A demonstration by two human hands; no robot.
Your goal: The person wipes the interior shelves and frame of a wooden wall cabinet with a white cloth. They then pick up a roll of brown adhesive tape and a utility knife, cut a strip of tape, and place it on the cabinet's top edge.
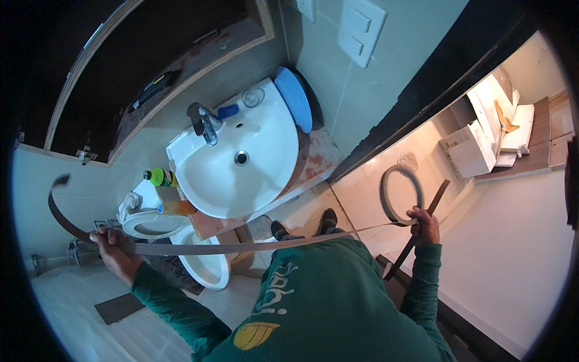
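A long, thin brown band, like furniture edge banding, is stretched between my two hands across the front of my body. My left hand is closed on it, and its free end curls up past my fingers. Beside the doorway my right hand grips the band where it runs into a loose coil. A darker strip shows above and below my right hand; whether it belongs to the same band I cannot tell.
A white washbasin with a tap lies ahead. A blue basin leans behind it. Green and orange bottles stand by the toilet. An open cabinet hangs upper left. Boards lie beyond the dark door frame.
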